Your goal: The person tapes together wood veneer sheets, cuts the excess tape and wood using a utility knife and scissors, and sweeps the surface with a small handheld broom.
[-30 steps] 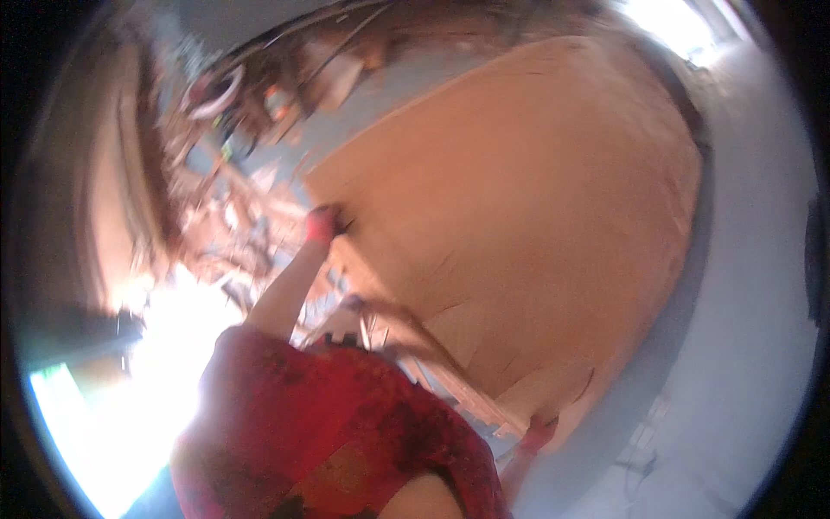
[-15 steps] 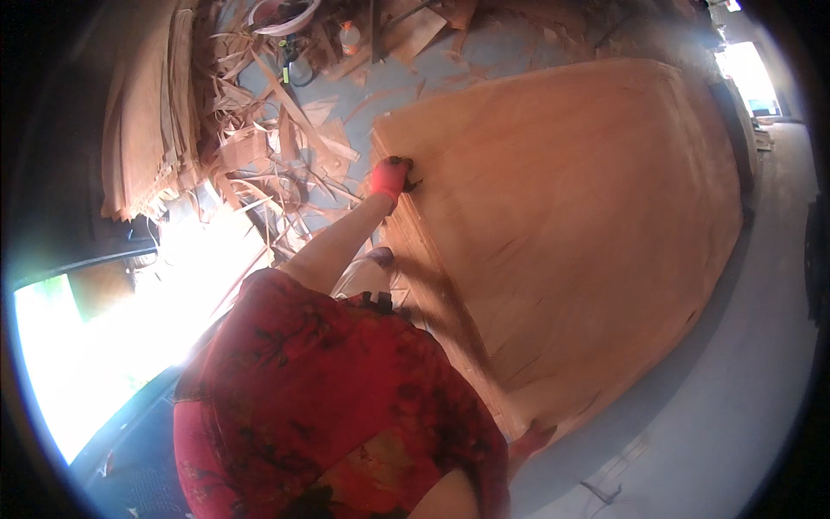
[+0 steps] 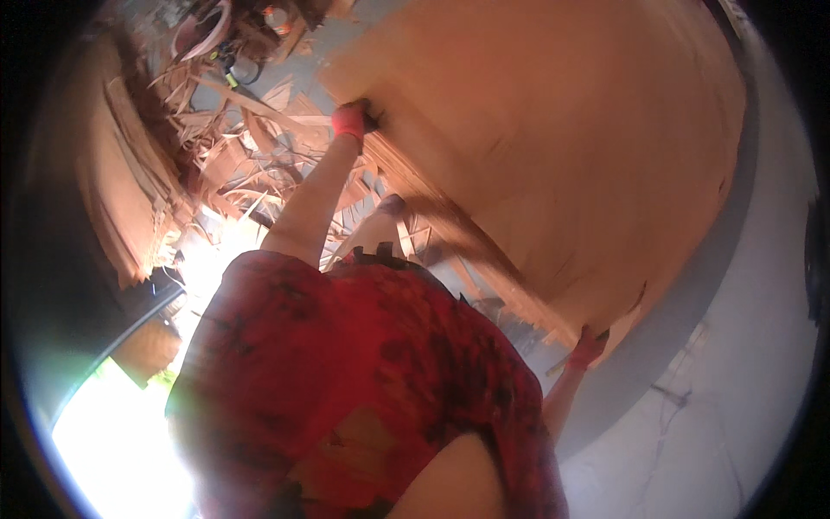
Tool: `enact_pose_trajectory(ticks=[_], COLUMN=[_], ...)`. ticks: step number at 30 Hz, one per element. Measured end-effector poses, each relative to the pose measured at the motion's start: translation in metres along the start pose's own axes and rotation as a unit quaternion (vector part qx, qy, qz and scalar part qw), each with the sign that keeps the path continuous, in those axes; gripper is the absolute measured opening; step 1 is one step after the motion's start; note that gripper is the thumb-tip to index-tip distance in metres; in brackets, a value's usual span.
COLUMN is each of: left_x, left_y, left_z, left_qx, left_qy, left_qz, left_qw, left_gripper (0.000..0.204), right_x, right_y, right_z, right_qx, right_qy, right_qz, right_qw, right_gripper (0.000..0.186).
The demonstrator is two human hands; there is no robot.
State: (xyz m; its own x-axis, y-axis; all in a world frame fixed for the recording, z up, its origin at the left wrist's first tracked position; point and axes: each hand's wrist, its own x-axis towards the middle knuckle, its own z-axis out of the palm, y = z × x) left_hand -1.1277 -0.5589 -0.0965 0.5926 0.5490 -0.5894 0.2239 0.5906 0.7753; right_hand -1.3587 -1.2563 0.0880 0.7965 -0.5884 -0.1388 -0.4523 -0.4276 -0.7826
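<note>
A stack of thin orange-brown wood veneer sheets (image 3: pixel 536 147) lies in front of me and to the right, its layered edge facing me. My left hand (image 3: pixel 354 118), in a red glove with dark fingers, grips that edge near the far left corner, fingertips over the top sheet. My right hand (image 3: pixel 588 344), also in a red and dark glove, is closed at the near right corner of the stack. How many sheets either hand holds cannot be made out.
Torn veneer strips (image 3: pixel 246 143) litter the floor at left, beside a hanging bundle of veneer (image 3: pixel 130 182). A pale-rimmed basin (image 3: pixel 203 35) and a clear round container (image 3: pixel 245 71) lie beyond. Grey floor (image 3: pixel 692 372) runs along the right; bright light enters lower left.
The view has turned, so the stack sits higher in it. My right hand shows more fully at the near corner; my left hand stays on the edge.
</note>
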Motion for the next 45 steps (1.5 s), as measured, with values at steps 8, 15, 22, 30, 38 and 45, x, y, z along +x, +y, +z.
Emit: enact_pose_trajectory(ticks=[8, 15, 22, 30, 38, 45], left_x=[0.055, 0.061, 0.063, 0.113, 0.027, -0.096], left_y=[-0.021, -0.009, -0.008, -0.018, 0.040, 0.025], left_z=[-0.013, -0.015, -0.014, -0.046, -0.041, 0.046], left_qx=[-0.157, -0.100, -0.027, -0.069, 0.072, 0.358], left_qy=[-0.078, -0.110, -0.059, -0.251, -0.067, -0.141], left_qz=[-0.107, -0.113, -0.072, -0.124, -0.072, 0.316], left_qw=[0.979, 0.983, 0.995, 0.957, 0.993, 0.867], left_gripper=[0.030, 0.033, 0.029, 0.036, 0.022, 0.029], right_x=[-0.006, 0.009, 0.019, 0.013, -0.039, -0.098], right_y=[-0.009, 0.013, 0.016, 0.011, 0.045, 0.116], right_z=[0.007, 0.008, 0.013, 0.001, -0.053, -0.013], right_qx=[0.027, -0.045, -0.035, -0.030, 0.169, -0.003], right_qy=[0.027, 0.073, 0.074, 0.046, 0.086, 0.023], right_qz=[-0.011, -0.009, -0.018, 0.000, 0.058, 0.206], right_qw=[0.999, 0.996, 0.996, 0.999, 0.980, 0.978], right_gripper=[0.057, 0.061, 0.063, 0.067, 0.090, 0.094])
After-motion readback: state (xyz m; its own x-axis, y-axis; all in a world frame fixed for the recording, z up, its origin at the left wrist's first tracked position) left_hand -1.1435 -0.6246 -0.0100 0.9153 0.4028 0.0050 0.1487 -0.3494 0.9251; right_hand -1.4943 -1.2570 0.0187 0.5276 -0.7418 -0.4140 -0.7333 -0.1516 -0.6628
